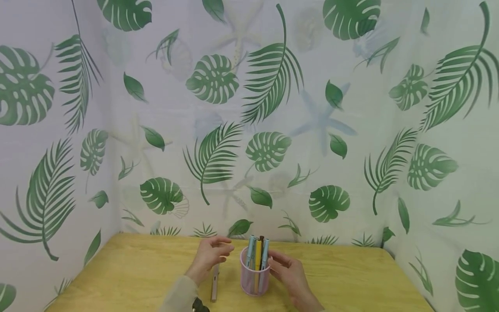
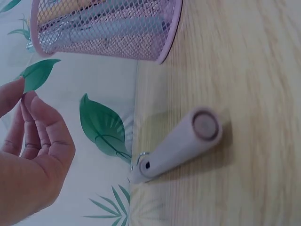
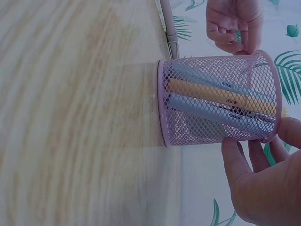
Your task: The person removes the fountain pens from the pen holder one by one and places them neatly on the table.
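Note:
A pink mesh pen cup stands upright on the table, holding several pens, light blue, yellow and dark. My right hand is at its right side; in the right wrist view the fingers touch or nearly touch the mesh, the thumb by the rim. To the left of the cup my left hand hovers with bent fingers and nothing in them. In the left wrist view its thumb and forefinger tips come close together. A greyish-pink capped pen lies on the table below the left hand.
The wood-grain table meets a pale curtain printed with green leaves at its back edge. Similar leaf-printed walls stand at both sides. A small black object shows at the left sleeve.

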Tool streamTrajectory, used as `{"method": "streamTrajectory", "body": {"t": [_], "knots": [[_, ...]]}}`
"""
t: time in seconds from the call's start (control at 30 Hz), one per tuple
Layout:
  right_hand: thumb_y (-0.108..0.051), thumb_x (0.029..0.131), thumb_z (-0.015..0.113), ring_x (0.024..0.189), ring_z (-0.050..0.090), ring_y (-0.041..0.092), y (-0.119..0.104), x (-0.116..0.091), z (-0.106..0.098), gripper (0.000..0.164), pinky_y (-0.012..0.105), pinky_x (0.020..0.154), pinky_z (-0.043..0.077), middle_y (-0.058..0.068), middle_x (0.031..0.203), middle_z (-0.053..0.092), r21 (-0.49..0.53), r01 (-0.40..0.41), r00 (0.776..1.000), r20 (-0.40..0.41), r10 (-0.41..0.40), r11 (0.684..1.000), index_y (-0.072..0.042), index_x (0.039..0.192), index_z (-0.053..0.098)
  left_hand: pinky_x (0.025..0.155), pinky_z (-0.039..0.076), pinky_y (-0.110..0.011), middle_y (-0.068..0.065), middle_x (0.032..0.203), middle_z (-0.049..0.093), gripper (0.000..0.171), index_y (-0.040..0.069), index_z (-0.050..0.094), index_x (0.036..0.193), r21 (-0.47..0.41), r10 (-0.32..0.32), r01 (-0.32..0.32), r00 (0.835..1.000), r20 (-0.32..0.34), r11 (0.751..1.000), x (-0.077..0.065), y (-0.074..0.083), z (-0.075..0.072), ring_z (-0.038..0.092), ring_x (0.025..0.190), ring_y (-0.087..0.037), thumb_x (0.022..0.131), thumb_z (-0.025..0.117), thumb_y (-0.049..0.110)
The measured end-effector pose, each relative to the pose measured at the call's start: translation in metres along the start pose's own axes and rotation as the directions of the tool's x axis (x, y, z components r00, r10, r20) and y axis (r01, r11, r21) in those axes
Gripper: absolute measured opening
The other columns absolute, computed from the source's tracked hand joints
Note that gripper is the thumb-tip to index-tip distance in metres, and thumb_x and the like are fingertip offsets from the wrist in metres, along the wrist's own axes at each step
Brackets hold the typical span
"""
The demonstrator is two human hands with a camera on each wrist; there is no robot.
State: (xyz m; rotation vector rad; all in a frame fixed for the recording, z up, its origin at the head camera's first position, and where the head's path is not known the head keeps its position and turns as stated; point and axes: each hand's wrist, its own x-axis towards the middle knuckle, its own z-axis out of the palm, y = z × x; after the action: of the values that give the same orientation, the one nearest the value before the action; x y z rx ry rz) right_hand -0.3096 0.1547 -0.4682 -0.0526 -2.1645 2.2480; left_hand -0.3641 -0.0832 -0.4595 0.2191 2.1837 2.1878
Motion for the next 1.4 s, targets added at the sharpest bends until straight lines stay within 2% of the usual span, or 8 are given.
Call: {"method": "streamTrajectory", "body": {"t": [0.23, 0.4, 0.53, 0.7, 0.97, 1.1, 1.3, 1.4], "knots": [[-0.011, 0.095, 0.064, 0.115, 0.063, 0.025, -0.001, 0.002, -0.001, 0.041, 0.043, 0.096, 0.053, 0.025, 0.134, 0.058, 0.013, 0.002, 1.0, 0.008, -0.002, 1.0, 0.006, 0.131, 0.056, 0.062, 0.05, -0.023, 0.002, 0.084, 0.07, 0.027, -0.001, 0.067, 0.108, -0.07, 0.036, -0.035, 0.999, 0.025, 0.997, 0.002, 0.003, 0.012, 0.061, 0.071, -0.011, 0.085, 0.074, 0.01], [-0.011, 0.094, 0.065, 0.115, 0.063, 0.025, -0.001, 0.003, -0.002, 0.042, 0.042, 0.095, 0.053, 0.025, 0.134, 0.057, 0.009, 0.005, 1.0, 0.01, -0.005, 1.0, 0.006, 0.131, 0.056, 0.058, 0.045, -0.021, 0.005, 0.081, 0.068, 0.028, -0.002, 0.068, 0.107, -0.044, 0.064, -0.064, 0.998, 0.0, 0.997, 0.003, 0.006, 0.02, 0.054, 0.064, -0.008, 0.084, 0.076, 0.012], [-0.011, 0.094, 0.065, 0.115, 0.063, 0.024, -0.002, 0.004, -0.002, 0.042, 0.042, 0.095, 0.053, 0.025, 0.134, 0.057, 0.008, 0.01, 1.0, 0.007, -0.01, 1.0, 0.007, 0.131, 0.056, 0.054, 0.04, -0.018, 0.004, 0.079, 0.064, 0.029, -0.002, 0.068, 0.107, -0.006, 0.098, -0.098, 0.995, -0.011, 0.995, 0.004, 0.011, 0.028, 0.048, 0.061, -0.007, 0.083, 0.076, 0.012], [-0.011, 0.095, 0.064, 0.117, 0.061, 0.027, -0.004, 0.004, -0.001, 0.042, 0.042, 0.095, 0.053, 0.026, 0.136, 0.056, -0.005, 0.011, 1.0, 0.005, -0.011, 1.0, 0.006, 0.131, 0.056, 0.055, 0.04, -0.02, 0.004, 0.081, 0.063, 0.03, 0.0, 0.07, 0.108, 0.051, 0.134, -0.134, 0.991, -0.009, 0.99, 0.004, 0.014, 0.04, 0.051, 0.068, -0.008, 0.083, 0.077, 0.016], [-0.013, 0.095, 0.065, 0.118, 0.062, 0.029, -0.004, 0.003, -0.003, 0.041, 0.042, 0.095, 0.053, 0.025, 0.135, 0.057, -0.014, -0.008, 1.0, -0.004, 0.008, 1.0, 0.004, 0.131, 0.058, 0.071, 0.049, -0.025, -0.007, 0.094, 0.069, 0.027, 0.003, 0.072, 0.105, 0.077, 0.189, -0.188, 0.982, -0.005, 0.979, 0.005, 0.015, 0.056, 0.059, 0.084, -0.012, 0.083, 0.078, 0.016], [-0.014, 0.094, 0.065, 0.118, 0.061, 0.03, -0.003, 0.003, -0.004, 0.041, 0.043, 0.096, 0.052, 0.024, 0.135, 0.058, -0.007, -0.012, 1.0, 0.0, 0.012, 1.0, 0.004, 0.131, 0.058, 0.069, 0.049, -0.026, -0.007, 0.093, 0.069, 0.024, 0.004, 0.073, 0.103, 0.117, 0.203, -0.2, 0.979, -0.009, 0.973, 0.005, 0.015, 0.063, 0.059, 0.082, -0.014, 0.082, 0.078, 0.016], [-0.013, 0.094, 0.066, 0.116, 0.062, 0.026, 0.0, 0.002, -0.003, 0.041, 0.042, 0.095, 0.053, 0.023, 0.133, 0.059, -0.008, -0.004, 1.0, 0.008, 0.004, 1.0, 0.004, 0.131, 0.058, 0.064, 0.043, -0.021, -0.001, 0.084, 0.068, 0.017, 0.011, 0.075, 0.095, 0.243, 0.27, -0.249, 0.961, -0.058, 0.938, 0.004, 0.011, 0.07, 0.052, 0.074, -0.011, 0.08, 0.08, 0.017], [-0.013, 0.094, 0.066, 0.116, 0.062, 0.026, 0.001, 0.002, -0.002, 0.042, 0.042, 0.094, 0.054, 0.023, 0.132, 0.06, -0.002, 0.008, 1.0, 0.018, -0.008, 1.0, 0.005, 0.131, 0.058, 0.064, 0.04, -0.02, 0.0, 0.08, 0.068, 0.017, 0.013, 0.076, 0.093, 0.264, 0.274, -0.245, 0.958, -0.08, 0.933, 0.003, 0.008, 0.072, 0.049, 0.071, -0.01, 0.079, 0.081, 0.019]]}}
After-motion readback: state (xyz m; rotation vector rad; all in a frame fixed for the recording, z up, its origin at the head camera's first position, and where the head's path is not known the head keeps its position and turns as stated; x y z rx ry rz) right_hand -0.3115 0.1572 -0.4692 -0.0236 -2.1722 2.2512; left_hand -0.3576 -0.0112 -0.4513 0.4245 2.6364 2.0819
